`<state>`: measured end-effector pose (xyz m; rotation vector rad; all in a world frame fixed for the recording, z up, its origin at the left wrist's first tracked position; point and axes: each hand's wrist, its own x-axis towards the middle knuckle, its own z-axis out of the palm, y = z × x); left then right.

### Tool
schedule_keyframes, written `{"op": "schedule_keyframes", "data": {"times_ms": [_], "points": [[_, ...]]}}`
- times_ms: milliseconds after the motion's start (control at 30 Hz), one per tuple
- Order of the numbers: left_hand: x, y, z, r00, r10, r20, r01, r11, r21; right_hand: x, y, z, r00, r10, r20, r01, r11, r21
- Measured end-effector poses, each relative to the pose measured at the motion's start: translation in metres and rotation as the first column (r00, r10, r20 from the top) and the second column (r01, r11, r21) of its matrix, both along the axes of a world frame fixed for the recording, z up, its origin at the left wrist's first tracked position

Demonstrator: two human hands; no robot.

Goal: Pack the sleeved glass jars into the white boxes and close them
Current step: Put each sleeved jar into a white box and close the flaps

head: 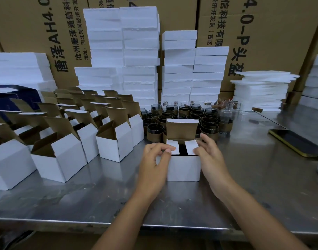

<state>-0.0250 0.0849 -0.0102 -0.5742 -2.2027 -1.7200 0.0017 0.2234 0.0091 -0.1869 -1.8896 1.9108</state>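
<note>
A small white box (pixel 184 168) stands on the steel table in front of me, its brown lid flap upright at the back. My left hand (pixel 155 157) holds the box's left side, its thumb and fingers pressing the left side flap inward. My right hand (pixel 208 154) does the same with the right side flap. A dark gap between the two flaps shows something dark inside the box. Behind the box stand several glass jars in brown sleeves (pixel 180 118).
Rows of open white boxes (pixel 68 141) fill the left of the steel table (pixel 253 186). Stacks of white foam blocks (pixel 140 51) and cardboard cartons rise behind. Foam sheets (pixel 261 89), bare glass jars (pixel 226 112) and a phone (pixel 297 142) lie to the right.
</note>
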Motion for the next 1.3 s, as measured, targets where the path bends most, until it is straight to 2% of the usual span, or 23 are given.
{"op": "schedule_keyframes", "data": {"times_ms": [133, 233, 367, 433, 500, 567, 667, 800, 1100, 1233, 1300], "points": [[-0.001, 0.002, 0.002, 1.0, -0.019, 0.001, 0.019, 1.0, 0.021, -0.001, 0.004, 0.006, 0.988, 0.111, -0.109, -0.099, 0.989, 0.112], [-0.001, 0.002, 0.003, 0.999, -0.033, -0.008, 0.034, 0.995, 0.09, 0.001, 0.005, 0.005, 0.976, 0.127, -0.178, -0.101, 0.984, 0.148], [0.004, 0.001, 0.004, 0.996, -0.079, -0.037, 0.081, 0.996, 0.048, 0.003, 0.002, -0.002, 0.981, 0.109, -0.159, -0.105, 0.994, 0.032], [0.005, 0.001, 0.005, 0.997, -0.078, -0.01, 0.078, 0.996, 0.05, 0.004, 0.003, -0.003, 0.983, 0.131, -0.128, -0.14, 0.988, -0.068], [0.005, 0.0, 0.005, 0.996, -0.082, 0.042, 0.079, 0.995, 0.063, 0.007, 0.003, -0.004, 0.978, 0.164, -0.13, -0.176, 0.981, -0.087], [0.006, -0.001, 0.006, 0.989, -0.132, 0.074, 0.124, 0.988, 0.097, 0.01, 0.001, -0.006, 0.971, 0.181, -0.157, -0.182, 0.983, 0.003], [0.009, -0.002, 0.006, 0.968, -0.24, 0.072, 0.229, 0.964, 0.133, 0.013, -0.001, -0.01, 0.964, 0.145, -0.223, -0.105, 0.978, 0.18], [0.007, -0.001, 0.005, 0.97, -0.237, 0.048, 0.23, 0.965, 0.128, 0.011, 0.0, -0.012, 0.948, 0.128, -0.29, -0.07, 0.977, 0.203], [0.004, -0.002, 0.003, 0.978, -0.198, 0.067, 0.189, 0.974, 0.124, 0.013, 0.005, -0.014, 0.959, 0.161, -0.235, -0.087, 0.951, 0.297], [0.001, -0.003, -0.001, 0.975, -0.192, 0.107, 0.184, 0.979, 0.083, 0.013, 0.005, -0.013, 0.964, 0.175, -0.198, -0.153, 0.981, 0.123], [0.0, -0.003, 0.0, 0.968, -0.227, 0.105, 0.215, 0.97, 0.112, 0.012, 0.003, -0.012, 0.968, 0.153, -0.2, -0.121, 0.979, 0.164]]}}
